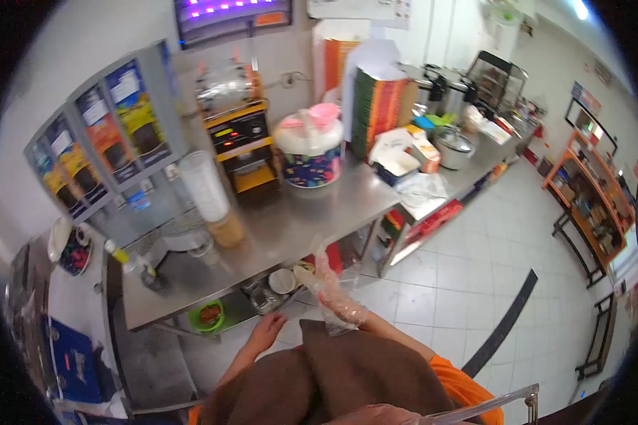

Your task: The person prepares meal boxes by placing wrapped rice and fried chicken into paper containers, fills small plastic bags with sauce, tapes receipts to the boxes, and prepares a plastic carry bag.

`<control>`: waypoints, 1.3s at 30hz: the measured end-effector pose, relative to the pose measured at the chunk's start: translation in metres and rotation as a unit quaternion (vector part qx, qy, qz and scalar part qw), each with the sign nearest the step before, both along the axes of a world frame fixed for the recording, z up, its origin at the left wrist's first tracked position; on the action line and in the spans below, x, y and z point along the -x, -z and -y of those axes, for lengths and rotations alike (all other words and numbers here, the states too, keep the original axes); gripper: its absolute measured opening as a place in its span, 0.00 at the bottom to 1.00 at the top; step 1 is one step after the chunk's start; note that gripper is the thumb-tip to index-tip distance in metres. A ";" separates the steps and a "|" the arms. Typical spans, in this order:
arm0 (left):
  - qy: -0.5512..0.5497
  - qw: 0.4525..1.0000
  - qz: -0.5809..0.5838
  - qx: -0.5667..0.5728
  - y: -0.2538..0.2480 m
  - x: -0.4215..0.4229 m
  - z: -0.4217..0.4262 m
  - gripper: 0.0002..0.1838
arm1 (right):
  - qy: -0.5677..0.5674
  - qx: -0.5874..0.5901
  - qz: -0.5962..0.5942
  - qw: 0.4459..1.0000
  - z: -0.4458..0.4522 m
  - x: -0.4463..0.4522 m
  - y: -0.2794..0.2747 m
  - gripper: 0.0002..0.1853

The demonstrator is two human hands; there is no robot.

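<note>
My right hand (339, 304) is inside a loose clear plastic glove (323, 265), raised in front of the counter's front edge. The glove's finger parts stick up and apart, crumpled and a little blurred, with nothing visible gripped. Bare and lower on the left, my left hand (268, 331) hangs in front of the lower shelf, its fingers loosely stretched and holding nothing. Just beyond the hands on that shelf are a white round tub (282, 281), a clear plastic-wrapped item (264, 299) and a bright green bowl (207, 316) with reddish-brown contents.
The steel counter (298, 219) carries stacked clear cups (204, 188), a cup-sealing machine (239, 142), a patterned bucket (309, 152) and a spray bottle (138, 265). A drink dispenser (106, 127) stands at left. Tiled floor (446, 297) extends right toward an orange shelf (592, 198).
</note>
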State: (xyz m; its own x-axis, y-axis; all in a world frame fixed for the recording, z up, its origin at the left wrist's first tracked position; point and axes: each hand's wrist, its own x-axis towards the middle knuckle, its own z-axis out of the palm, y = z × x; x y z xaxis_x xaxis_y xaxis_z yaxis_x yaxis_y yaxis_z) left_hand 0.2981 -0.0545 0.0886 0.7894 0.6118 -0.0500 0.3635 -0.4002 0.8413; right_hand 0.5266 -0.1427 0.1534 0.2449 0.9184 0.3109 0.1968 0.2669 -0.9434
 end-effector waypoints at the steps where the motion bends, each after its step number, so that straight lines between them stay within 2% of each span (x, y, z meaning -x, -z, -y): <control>1: 0.085 0.993 0.064 -0.051 -0.061 -0.048 0.013 0.17 | 0.036 -0.018 -0.057 0.998 0.009 -0.018 0.000 0.49; 2: 0.167 0.972 0.130 -0.100 -0.098 -0.089 0.025 0.17 | 0.072 -0.041 -0.113 0.990 0.017 -0.035 -0.002 0.47; 3: 0.250 0.952 0.107 -0.140 -0.124 -0.126 0.037 0.15 | 0.107 -0.068 -0.165 0.978 0.026 -0.052 -0.003 0.47; 4: 0.328 0.924 0.085 -0.180 -0.136 -0.158 0.048 0.13 | 0.132 0.006 -0.286 0.949 0.042 -0.060 -0.063 0.48; 7: 0.365 0.864 0.211 -0.274 -0.110 -0.231 0.083 0.11 | 0.202 -0.039 -0.264 0.942 0.059 -0.102 -0.099 0.49; 9: 0.440 0.832 0.240 -0.237 -0.089 -0.262 0.087 0.09 | 0.191 -0.130 -0.225 0.946 0.081 -0.139 -0.066 0.47; 10: 0.475 0.814 0.253 -0.218 -0.083 -0.279 0.085 0.08 | 0.209 -0.114 -0.224 0.945 0.080 -0.156 -0.063 0.47; 13: 0.482 0.806 0.286 -0.188 -0.072 -0.331 0.059 0.09 | 0.232 -0.063 -0.201 0.950 0.066 -0.209 -0.053 0.47; 16: 0.472 0.832 0.252 -0.146 -0.053 -0.388 0.015 0.11 | 0.210 0.009 -0.137 0.968 0.038 -0.269 -0.047 0.45; 19: 0.373 0.907 0.187 -0.049 -0.068 -0.435 -0.033 0.14 | 0.186 -0.027 -0.133 0.973 -0.007 -0.341 -0.026 0.43; 20: 0.312 0.932 0.187 -0.019 -0.084 -0.445 -0.047 0.15 | 0.190 -0.012 -0.092 0.977 -0.015 -0.358 -0.039 0.39; 23: 0.230 0.932 0.273 -0.056 -0.117 -0.478 -0.103 0.11 | 0.118 0.016 0.026 0.993 -0.041 -0.417 -0.068 0.34; 24: 0.195 0.926 0.312 -0.088 -0.123 -0.487 -0.120 0.09 | 0.122 0.022 -0.060 0.990 -0.051 -0.425 -0.075 0.28; 27: 0.083 0.924 0.370 -0.055 -0.154 -0.501 -0.148 0.07 | 0.072 -0.001 -0.100 0.992 -0.087 -0.461 -0.075 0.25; 28: 0.086 0.923 0.368 -0.069 -0.162 -0.503 -0.153 0.07 | 0.084 0.007 -0.079 0.993 -0.103 -0.466 -0.081 0.24; 31: 0.087 0.926 0.356 -0.096 -0.169 -0.505 -0.158 0.07 | -0.010 0.009 0.084 0.996 -0.166 -0.504 -0.082 0.24; 33: 0.084 0.930 0.345 -0.094 -0.164 -0.501 -0.153 0.06 | -0.069 -0.020 0.038 0.997 -0.212 -0.498 -0.115 0.23; 35: 0.069 0.942 0.327 -0.044 -0.155 -0.489 -0.145 0.07 | -0.005 -0.038 0.198 0.979 -0.266 -0.487 -0.153 0.25; 37: 0.053 0.946 0.319 -0.003 -0.152 -0.475 -0.144 0.08 | -0.025 -0.056 0.133 0.989 -0.329 -0.479 -0.159 0.23; 39: 0.035 0.947 0.317 0.036 -0.156 -0.455 -0.147 0.09 | 0.123 0.049 0.296 0.946 -0.384 -0.468 -0.184 0.20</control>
